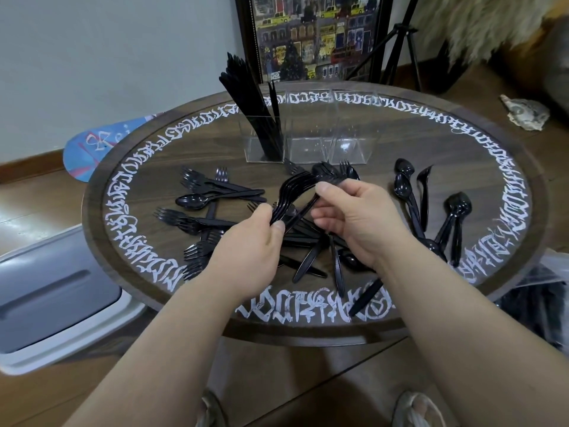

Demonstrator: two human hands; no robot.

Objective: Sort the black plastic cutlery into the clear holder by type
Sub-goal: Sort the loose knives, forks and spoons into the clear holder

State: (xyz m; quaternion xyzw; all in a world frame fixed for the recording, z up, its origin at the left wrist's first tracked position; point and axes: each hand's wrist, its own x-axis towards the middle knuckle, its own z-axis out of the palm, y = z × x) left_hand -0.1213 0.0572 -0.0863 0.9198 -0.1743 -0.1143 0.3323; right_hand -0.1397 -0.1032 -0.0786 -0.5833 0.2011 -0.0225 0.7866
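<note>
Knives [246,97] already standing in holder [308,143] at upper centre, other compartments bare; both hands, left hand [252,238] and right hand [354,217], clamped on fork bundle [292,192]; forks and spoons [431,211] left on desk [492,167].

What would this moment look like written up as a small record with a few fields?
Surface: round wooden table with white lettering on its rim
Holder: clear holder, three compartments
Left compartment: black knives
Other compartments: appear empty
Left hand: grips a stack of forks by the handles
Right hand: pinches the stack near the tines
Loose on table: forks at left, spoons at right
</note>
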